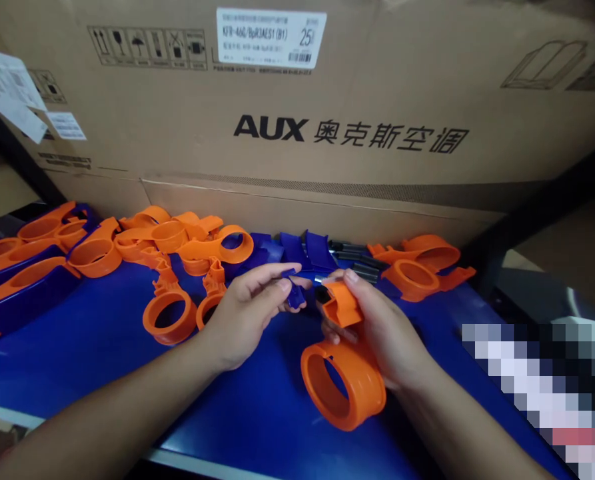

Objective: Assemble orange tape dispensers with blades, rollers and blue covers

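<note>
My left hand (250,310) pinches a small blue plastic piece (296,293) between thumb and fingers. Close to it on the right, my right hand (382,320) is closed around the clip end of an orange plastic ring holder (344,393). The holder's wide ring hangs below my right fingers. A black part with a metal tip (322,288) sticks out at the holder's clip end, toward the left hand. The blue piece and the orange holder are a short gap apart. My right palm hides part of the holder.
Several orange ring holders (170,320) lie on the blue shelf (237,413) at left and centre, some joined to long blue pieces (27,297). Blue curved pieces (292,250) and black cylinders (350,253) lie behind my hands. More orange holders (417,277) sit right. A cardboard box (177,127) stands behind.
</note>
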The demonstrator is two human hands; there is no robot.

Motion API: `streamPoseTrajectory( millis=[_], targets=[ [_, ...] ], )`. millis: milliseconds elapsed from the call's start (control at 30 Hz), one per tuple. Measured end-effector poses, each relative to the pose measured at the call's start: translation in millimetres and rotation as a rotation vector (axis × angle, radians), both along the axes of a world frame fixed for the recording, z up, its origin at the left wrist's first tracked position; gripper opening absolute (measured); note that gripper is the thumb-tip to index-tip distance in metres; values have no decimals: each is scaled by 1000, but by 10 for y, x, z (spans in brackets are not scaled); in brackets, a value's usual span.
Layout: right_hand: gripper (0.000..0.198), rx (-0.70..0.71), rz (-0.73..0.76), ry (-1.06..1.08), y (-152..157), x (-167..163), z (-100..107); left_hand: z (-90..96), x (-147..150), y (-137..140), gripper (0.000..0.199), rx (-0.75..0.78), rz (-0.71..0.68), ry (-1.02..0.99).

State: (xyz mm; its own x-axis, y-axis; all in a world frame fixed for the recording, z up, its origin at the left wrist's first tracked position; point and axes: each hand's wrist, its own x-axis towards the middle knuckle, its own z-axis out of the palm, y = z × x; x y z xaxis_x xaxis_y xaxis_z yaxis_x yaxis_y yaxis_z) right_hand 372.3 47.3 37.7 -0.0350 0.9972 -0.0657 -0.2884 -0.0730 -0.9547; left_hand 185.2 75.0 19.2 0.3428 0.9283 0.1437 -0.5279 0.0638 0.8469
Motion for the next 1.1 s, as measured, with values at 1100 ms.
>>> streamPoseTrajectory(
  millis=[1100],
  targets=[
    [40, 246, -208, -482, 20, 30, -74, 43, 81, -162, 22, -124, -56, 21]
  ],
)
